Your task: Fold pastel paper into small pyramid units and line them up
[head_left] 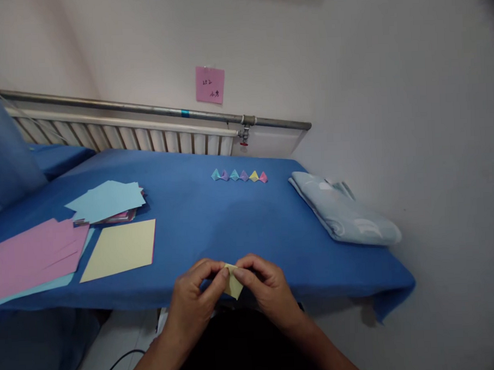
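A small folded piece of yellow paper (234, 286) is pinched between my two hands at the front edge of the blue-covered table. My left hand (198, 293) grips its left side between thumb and fingers. On the right side, my right hand (270, 287) holds it the same way, thumb on the near face. Beyond my hands, several small folded paper pieces (244, 176) in teal, purple, yellow and pink stand in a row. Flat yellow sheets (121, 249) lie to the left of my hands.
Pink sheets (33, 257) and a stack topped with light blue sheets (108, 201) lie at the left. A folded pale blue blanket (344, 211) rests at the right end of the blue cloth (182, 209). Behind run a radiator (159, 140) and a metal pipe (124, 107).
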`<action>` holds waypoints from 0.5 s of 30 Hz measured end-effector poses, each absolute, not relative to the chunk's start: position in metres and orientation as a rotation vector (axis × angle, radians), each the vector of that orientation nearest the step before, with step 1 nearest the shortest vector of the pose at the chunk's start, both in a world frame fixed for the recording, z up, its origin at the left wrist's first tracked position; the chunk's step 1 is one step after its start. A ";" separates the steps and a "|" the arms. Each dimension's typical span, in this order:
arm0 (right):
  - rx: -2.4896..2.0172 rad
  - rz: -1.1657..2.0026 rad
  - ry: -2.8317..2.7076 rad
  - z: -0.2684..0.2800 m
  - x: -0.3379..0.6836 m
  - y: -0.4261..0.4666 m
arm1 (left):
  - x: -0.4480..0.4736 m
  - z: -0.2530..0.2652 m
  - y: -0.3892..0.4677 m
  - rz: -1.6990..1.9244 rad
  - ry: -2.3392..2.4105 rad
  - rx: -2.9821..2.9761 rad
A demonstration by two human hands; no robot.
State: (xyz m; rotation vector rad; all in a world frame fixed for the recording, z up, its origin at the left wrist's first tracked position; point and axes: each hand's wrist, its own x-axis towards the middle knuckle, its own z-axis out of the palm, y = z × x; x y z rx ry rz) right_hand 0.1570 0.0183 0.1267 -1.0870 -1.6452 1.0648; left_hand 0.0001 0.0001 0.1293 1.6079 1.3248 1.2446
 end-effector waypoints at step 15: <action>-1.127 1.309 -1.574 0.129 0.154 0.017 | -0.006 0.128 0.001 1.166 1.361 1.457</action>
